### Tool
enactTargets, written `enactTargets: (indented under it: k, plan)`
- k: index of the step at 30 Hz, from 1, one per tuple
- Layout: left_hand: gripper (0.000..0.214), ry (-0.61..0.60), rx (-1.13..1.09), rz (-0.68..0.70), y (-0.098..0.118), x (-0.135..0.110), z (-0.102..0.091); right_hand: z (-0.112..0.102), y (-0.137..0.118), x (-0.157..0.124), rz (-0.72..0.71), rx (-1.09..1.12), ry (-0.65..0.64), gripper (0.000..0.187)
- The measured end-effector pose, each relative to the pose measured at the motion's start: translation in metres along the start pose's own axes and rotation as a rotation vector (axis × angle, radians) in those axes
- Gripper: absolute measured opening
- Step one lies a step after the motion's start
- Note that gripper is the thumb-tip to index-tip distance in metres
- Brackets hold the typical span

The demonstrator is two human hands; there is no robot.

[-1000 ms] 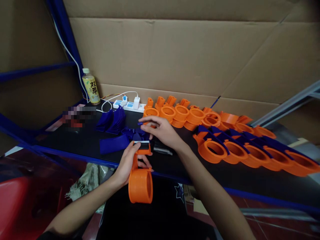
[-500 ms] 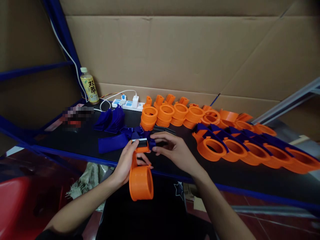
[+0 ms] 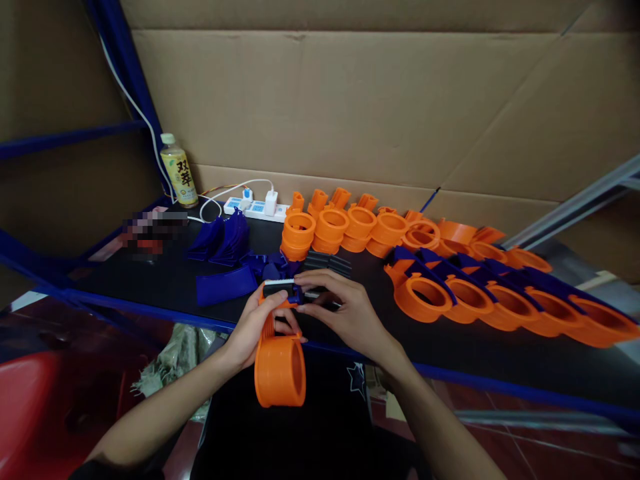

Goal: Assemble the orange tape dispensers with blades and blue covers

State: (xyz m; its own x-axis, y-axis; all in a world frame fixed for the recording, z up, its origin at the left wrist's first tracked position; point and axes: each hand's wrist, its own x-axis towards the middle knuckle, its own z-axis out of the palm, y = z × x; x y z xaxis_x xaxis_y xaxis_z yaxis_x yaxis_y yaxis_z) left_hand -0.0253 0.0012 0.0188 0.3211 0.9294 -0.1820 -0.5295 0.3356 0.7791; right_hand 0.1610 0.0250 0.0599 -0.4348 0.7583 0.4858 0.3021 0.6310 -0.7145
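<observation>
Our left hand (image 3: 254, 327) is closed around the neck of the orange dispenser (image 3: 280, 373), held at the front edge of the table (image 3: 160, 283). The fingertips of our right hand (image 3: 347, 313) pinch a small blue piece (image 3: 299, 293) beside the dispenser's toothed top. Our fingers hide most of that piece.

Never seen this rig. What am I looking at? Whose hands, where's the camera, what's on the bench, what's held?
No machine here: a person works with bare hands. Every picture comes from one camera on that person's head, looking forward and down, so the arms enter from the bottom. The left hand grips an orange part, a ring with a toothed strip on top. The right hand pinches a small blue piece against that top. On the black table: stacked orange rings, a row of orange rings with blue pieces fitted, loose blue pieces, black ridged strips, a power strip and a bottle. Cardboard stands behind.
</observation>
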Motion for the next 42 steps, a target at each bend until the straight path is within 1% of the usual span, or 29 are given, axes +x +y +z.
enactTargets:
  k: [2, 4, 7, 10, 12, 14, 17, 20, 22, 24, 26, 28, 34, 38, 42]
  plan:
    - [0.037, -0.02, -0.029, -0.017, 0.002, 0.0, -0.003, -0.001, 0.0, 0.0, 0.014, 0.025, -0.006, 0.029]
    - [0.032, -0.047, -0.061, -0.071, 0.004, 0.002, -0.007, -0.003, 0.0, 0.001, 0.024, 0.056, -0.014, 0.029]
    - [0.038, -0.108, -0.111, -0.19, 0.006, 0.006, -0.015, -0.005, -0.001, 0.001, 0.024, 0.084, -0.016, 0.031]
    - [0.042, -0.156, -0.189, -0.201, 0.005, 0.012, -0.021, -0.004, -0.003, 0.0, 0.007, 0.079, -0.013, 0.029]
    - [0.045, -0.189, -0.223, -0.191, 0.003, 0.014, -0.021, -0.003, -0.005, -0.001, 0.007, 0.067, 0.009, 0.03]
    - [0.047, -0.209, -0.219, -0.214, 0.003, 0.012, -0.019, -0.002, -0.007, -0.002, 0.017, 0.041, 0.027, 0.032]
    - [0.043, -0.179, -0.162, -0.257, 0.005, 0.006, -0.012, -0.003, -0.008, -0.001, 0.013, -0.025, 0.013, 0.031]
    - [0.033, -0.112, -0.134, -0.216, 0.007, 0.0, -0.005, -0.004, -0.009, 0.0, -0.017, -0.075, -0.007, 0.029]
    - [0.029, -0.108, -0.112, -0.181, 0.008, -0.003, 0.0, -0.004, -0.008, -0.001, -0.041, -0.09, -0.021, 0.029]
    - [0.026, -0.103, -0.086, -0.114, 0.007, -0.004, 0.003, -0.005, -0.007, -0.002, -0.07, -0.097, -0.03, 0.03]
    - [0.027, -0.076, -0.064, -0.039, 0.005, -0.004, 0.005, -0.005, -0.006, -0.004, -0.097, -0.099, -0.033, 0.03]
    - [0.028, -0.054, -0.041, 0.006, 0.002, -0.005, 0.007, -0.005, -0.005, -0.005, -0.118, -0.095, -0.03, 0.029]
    - [0.025, -0.065, 0.016, 0.095, -0.004, -0.011, 0.009, -0.008, -0.008, -0.008, -0.16, -0.107, -0.032, 0.027]
    - [0.032, -0.051, 0.081, 0.16, -0.007, -0.013, 0.007, -0.012, -0.018, -0.01, -0.182, -0.166, -0.046, 0.025]
    - [0.037, -0.07, 0.131, 0.185, -0.007, -0.015, 0.004, -0.015, -0.025, -0.011, -0.189, -0.203, -0.072, 0.024]
